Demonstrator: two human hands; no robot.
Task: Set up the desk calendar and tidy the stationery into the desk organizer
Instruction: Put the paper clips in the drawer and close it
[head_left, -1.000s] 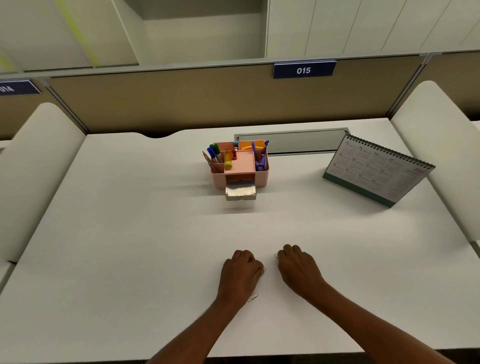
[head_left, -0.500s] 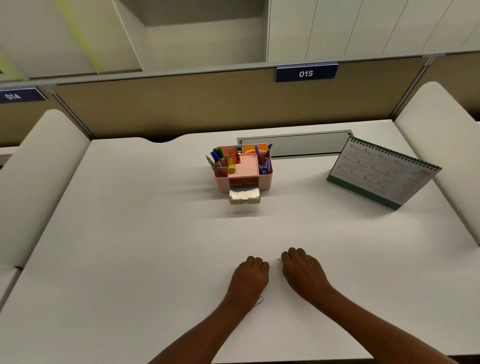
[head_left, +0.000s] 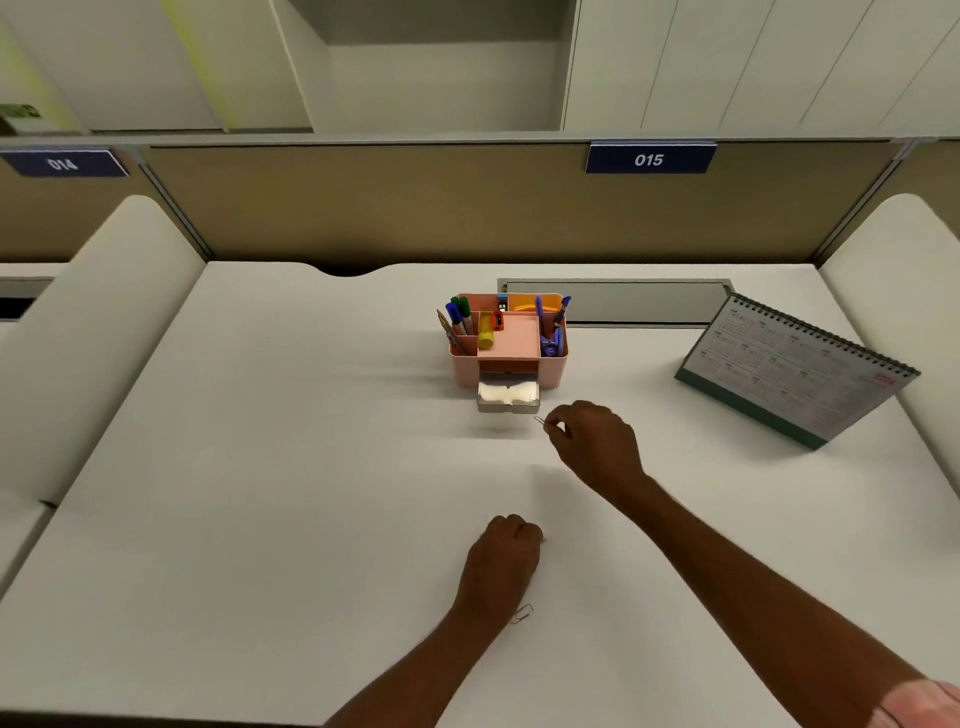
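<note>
My right hand (head_left: 597, 447) pinches a silver paper clip (head_left: 540, 420) just in front of the right corner of the open drawer (head_left: 508, 397) of the pink desk organizer (head_left: 506, 338). The organizer holds markers, pens, a glue stick and a ruler. My left hand (head_left: 504, 558) rests on the desk nearer to me, its fingers curled; a pale sliver like a paper clip (head_left: 543, 540) shows at its thumb side. Another paper clip (head_left: 521, 614) lies beside my left wrist. The desk calendar (head_left: 795, 364) stands upright at the right.
The white desk (head_left: 260, 467) is bounded by padded side dividers (head_left: 93, 332) and a tan back panel (head_left: 415, 208). A grey cable hatch (head_left: 623, 301) sits behind the organizer. The desk's front edge runs just below my forearms.
My right hand lifted a paper clip from the near desk and carried it forward to the organizer's drawer. My left hand stayed in place and curled tighter.
</note>
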